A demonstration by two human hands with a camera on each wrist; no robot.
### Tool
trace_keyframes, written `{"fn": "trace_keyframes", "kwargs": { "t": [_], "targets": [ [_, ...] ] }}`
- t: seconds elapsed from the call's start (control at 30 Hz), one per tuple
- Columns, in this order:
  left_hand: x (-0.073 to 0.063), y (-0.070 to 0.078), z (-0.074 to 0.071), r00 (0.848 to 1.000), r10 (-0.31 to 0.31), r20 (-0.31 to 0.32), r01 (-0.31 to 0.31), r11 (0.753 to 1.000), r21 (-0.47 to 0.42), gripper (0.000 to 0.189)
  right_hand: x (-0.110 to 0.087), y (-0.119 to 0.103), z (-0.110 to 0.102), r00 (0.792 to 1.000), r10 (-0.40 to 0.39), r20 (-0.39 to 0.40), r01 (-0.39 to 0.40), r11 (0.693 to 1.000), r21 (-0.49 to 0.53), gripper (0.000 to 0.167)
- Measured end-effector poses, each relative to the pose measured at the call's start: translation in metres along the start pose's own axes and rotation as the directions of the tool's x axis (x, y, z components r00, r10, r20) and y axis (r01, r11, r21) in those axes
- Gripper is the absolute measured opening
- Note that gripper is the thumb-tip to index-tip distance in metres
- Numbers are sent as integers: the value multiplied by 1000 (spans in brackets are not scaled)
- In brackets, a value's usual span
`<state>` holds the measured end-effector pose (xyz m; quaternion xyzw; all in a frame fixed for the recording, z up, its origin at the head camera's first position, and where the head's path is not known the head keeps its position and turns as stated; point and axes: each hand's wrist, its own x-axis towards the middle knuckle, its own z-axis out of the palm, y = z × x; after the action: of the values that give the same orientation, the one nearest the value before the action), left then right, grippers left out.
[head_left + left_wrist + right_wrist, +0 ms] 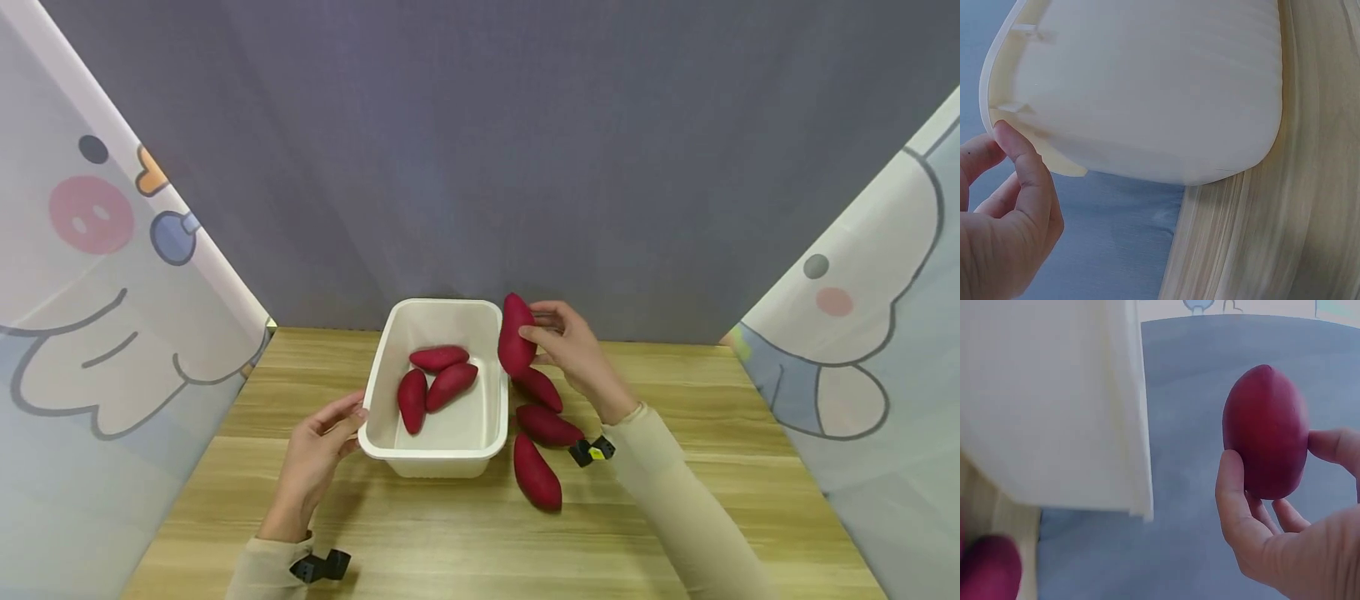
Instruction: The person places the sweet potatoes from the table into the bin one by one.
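Observation:
A red sweet potato (516,335) is held upright between the thumb and fingers of my right hand (576,354), beside the bin's right rim and above the table. The right wrist view shows this sweet potato (1266,431) gripped around its lower half. My left hand (318,454) pinches the left rim of a white plastic bin (435,467) near its front corner. Inside the bin lie three more sweet potatoes, one at the back (438,358), one at left (412,402) and one slanting at right (452,387).
Three sweet potatoes lie on the wooden table (420,542) right of the bin: one behind (542,389), one in the middle (549,426), one in front (537,475). A grey fabric wall (480,167) stands behind; cartoon-printed curtains (82,333) flank both sides.

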<state>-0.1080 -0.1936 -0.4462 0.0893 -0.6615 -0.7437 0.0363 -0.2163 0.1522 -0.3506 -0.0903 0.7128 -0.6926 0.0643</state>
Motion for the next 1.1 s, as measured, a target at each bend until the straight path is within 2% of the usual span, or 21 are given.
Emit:
{"fn": "trace_keyframes", "kwargs": {
  "t": [0.13, 0.27, 0.57, 0.8, 1.0, 1.1],
  "targets": [
    [0, 0, -1, 1000, 3, 9, -3, 1000, -9, 46, 25, -8, 27, 1000, 11, 10, -11, 1000, 25, 51],
    [-1, 0, 0, 1000, 1, 6, -1, 1000, -14, 45, 46, -12, 55, 997, 67, 25, -67, 997, 30, 50],
    [-3, -1, 4, 1000, 3, 13, -3, 1000, -12, 45, 71, 6, 105, 982, 180, 58, -183, 982, 53, 48],
    [-3, -2, 8, 1000, -8, 20, 9, 1000, -12, 46, 78, 35, 113, 964, 260, 49, -262, 965, 27, 48],
    [-2, -1, 10, 1000, -13, 11, 13, 1000, -8, 46, 79, 43, 112, 980, 201, 2, -201, 979, -30, 48],
    [-2, -1, 10, 1000, -13, 11, 13, 1000, 1, 47, 80, 43, 112, 980, 197, -8, -197, 979, -51, 49]
  ]
}}
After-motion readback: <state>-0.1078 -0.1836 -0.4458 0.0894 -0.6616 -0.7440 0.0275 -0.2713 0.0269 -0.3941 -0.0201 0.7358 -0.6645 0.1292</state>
